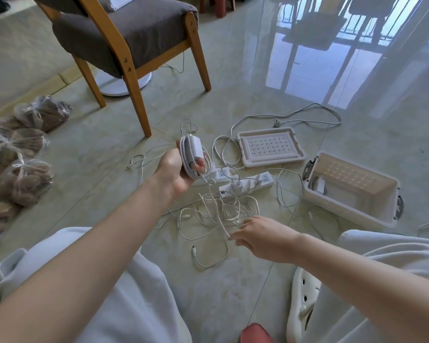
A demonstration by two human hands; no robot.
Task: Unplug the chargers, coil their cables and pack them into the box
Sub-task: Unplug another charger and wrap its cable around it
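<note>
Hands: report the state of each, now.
Left hand: grips the half-wrapped charger.
Right hand: fingers pinch its trailing cable.

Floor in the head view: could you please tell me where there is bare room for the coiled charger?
Bare tile lies between the chair and the bags, and behind the box. Crowded where loose cables tangle round the power strips, between the lid, the box and the right hand.
</note>
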